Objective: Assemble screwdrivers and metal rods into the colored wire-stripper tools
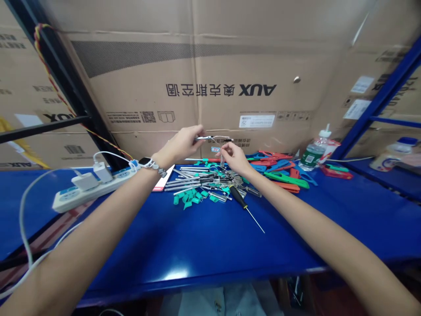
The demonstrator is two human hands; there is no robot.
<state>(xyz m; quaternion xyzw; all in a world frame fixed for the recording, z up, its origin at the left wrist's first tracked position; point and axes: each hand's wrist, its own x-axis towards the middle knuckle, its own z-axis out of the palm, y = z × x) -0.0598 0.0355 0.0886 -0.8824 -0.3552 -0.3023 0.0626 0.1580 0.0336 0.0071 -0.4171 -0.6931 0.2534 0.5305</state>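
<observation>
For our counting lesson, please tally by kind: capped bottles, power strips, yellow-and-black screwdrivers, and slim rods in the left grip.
Capped bottles: 2
Power strips: 1
Yellow-and-black screwdrivers: 1
Slim rods in the left grip: 1
Total: 5

Tabletop [154,245] glossy; cardboard [141,87] matt; rods [184,181] shiny metal.

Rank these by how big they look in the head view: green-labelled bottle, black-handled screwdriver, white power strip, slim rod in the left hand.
1. White power strip
2. Green-labelled bottle
3. Black-handled screwdriver
4. Slim rod, as far as it shows past the left hand
</observation>
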